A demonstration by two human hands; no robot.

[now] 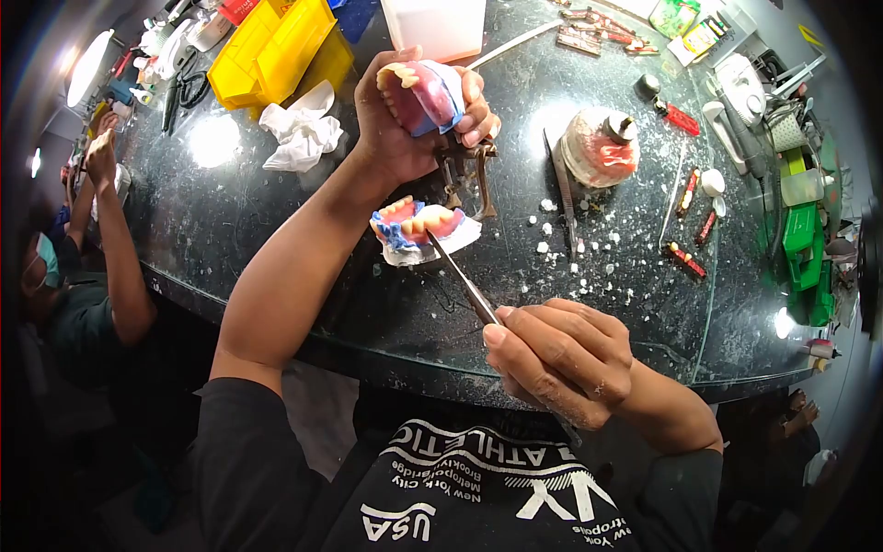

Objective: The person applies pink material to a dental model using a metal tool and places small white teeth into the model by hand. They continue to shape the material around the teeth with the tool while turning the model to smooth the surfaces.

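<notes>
My left hand (395, 138) is wrapped around the upper denture model (428, 97), which has pink wax, a row of teeth and blue material at its side. Below it, a metal articulator (478, 175) stands open. The lower denture model (428, 221), with teeth in pink wax, blue patches and a white base, lies low near the bench's front. In my right hand (561, 359), a slim metal wax knife (467, 285) is pinched between thumb and fingers. Its tip touches the pink wax beside the lower teeth.
A glass spirit lamp (602, 147) and tweezers-like metal tool (561, 189) stand to the right among white crumbs. Red strips with teeth (685, 259) lie beyond. Crumpled tissue (302, 129) and a yellow bin (267, 55) are left. Another person's arm (120, 239) is far left.
</notes>
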